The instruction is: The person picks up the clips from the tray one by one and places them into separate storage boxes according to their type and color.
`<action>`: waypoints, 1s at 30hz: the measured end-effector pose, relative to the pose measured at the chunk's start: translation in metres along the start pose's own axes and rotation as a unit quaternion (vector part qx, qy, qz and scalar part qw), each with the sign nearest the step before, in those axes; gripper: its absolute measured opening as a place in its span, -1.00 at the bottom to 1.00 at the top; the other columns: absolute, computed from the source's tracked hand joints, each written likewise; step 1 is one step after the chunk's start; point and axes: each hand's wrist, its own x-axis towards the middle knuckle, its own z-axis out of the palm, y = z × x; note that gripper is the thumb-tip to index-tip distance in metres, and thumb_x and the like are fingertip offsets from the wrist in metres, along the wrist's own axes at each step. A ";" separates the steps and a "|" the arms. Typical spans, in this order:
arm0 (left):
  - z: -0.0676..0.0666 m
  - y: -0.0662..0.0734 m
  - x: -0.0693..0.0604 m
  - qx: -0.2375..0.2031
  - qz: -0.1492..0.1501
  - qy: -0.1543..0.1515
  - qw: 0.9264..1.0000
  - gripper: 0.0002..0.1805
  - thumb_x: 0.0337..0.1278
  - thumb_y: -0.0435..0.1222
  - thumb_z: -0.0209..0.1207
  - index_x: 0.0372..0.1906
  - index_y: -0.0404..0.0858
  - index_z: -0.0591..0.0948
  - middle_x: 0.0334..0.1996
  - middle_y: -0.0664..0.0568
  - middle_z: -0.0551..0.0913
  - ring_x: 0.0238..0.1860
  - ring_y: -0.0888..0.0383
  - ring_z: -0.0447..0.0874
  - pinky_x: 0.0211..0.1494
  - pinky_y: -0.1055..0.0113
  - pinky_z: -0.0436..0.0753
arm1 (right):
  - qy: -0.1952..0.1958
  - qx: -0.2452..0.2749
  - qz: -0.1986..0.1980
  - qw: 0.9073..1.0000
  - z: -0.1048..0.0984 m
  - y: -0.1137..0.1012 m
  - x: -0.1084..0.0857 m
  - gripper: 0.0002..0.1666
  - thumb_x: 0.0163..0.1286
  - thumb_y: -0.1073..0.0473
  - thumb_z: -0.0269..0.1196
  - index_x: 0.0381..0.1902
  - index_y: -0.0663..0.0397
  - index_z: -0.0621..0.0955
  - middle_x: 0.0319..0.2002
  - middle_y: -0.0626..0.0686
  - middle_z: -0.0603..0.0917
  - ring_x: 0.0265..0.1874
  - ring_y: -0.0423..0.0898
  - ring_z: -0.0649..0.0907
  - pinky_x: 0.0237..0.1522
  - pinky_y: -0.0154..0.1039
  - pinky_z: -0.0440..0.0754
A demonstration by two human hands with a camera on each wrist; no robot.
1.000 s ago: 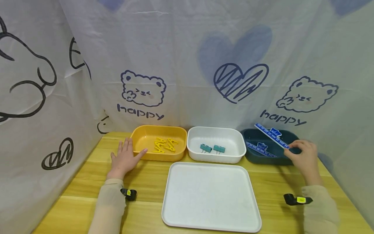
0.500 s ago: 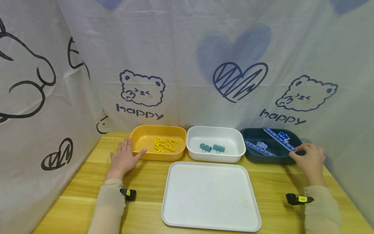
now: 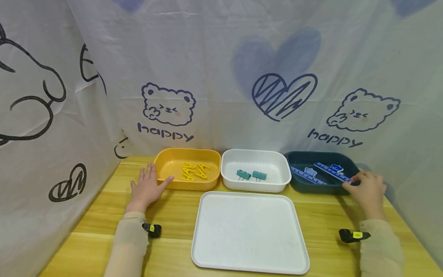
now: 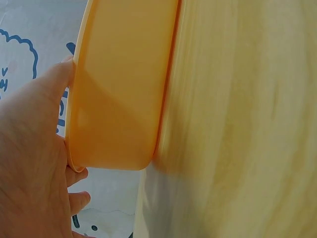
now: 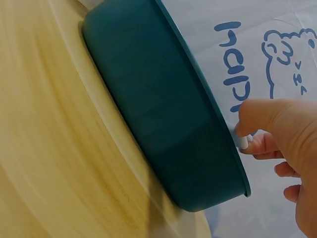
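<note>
My left hand (image 3: 147, 188) has its fingers spread and touches the left corner of the yellow bin (image 3: 188, 185), which holds several yellow clothes pegs (image 3: 194, 172). In the left wrist view, thumb and fingers lie along that bin's rim (image 4: 74, 114). My right hand (image 3: 367, 188) is at the right end of the dark teal bin (image 3: 318, 189). Its thumb and index finger pinch the near end of a long blue piano-key-patterned clip (image 3: 332, 171), tilted low inside the bin. A second such clip (image 3: 308, 175) lies left of it. In the right wrist view, a small white tip (image 5: 242, 143) shows between the fingers.
Between the coloured bins stands a white bin (image 3: 256, 187) with two teal binder clips (image 3: 251, 175). In front lies a white tray (image 3: 249, 232) on the wooden table (image 3: 173, 254). A printed white curtain (image 3: 221, 115) closes off the back and sides.
My right hand has moved right and lowered the held clip from above the dark teal bin down into it. The left hand has stayed by the yellow bin.
</note>
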 end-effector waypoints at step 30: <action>-0.001 0.001 -0.001 0.002 -0.005 0.004 1.000 0.17 0.20 0.45 -0.25 0.54 -0.37 -0.21 0.56 -0.28 -0.30 0.55 -0.34 -0.39 0.37 -0.53 -0.28 | -0.199 -0.076 -0.088 0.973 -0.015 0.016 0.058 -0.67 0.13 0.06 0.37 -0.43 0.28 0.70 -0.34 0.30 0.67 -0.13 0.36 0.41 -0.06 0.32 0.30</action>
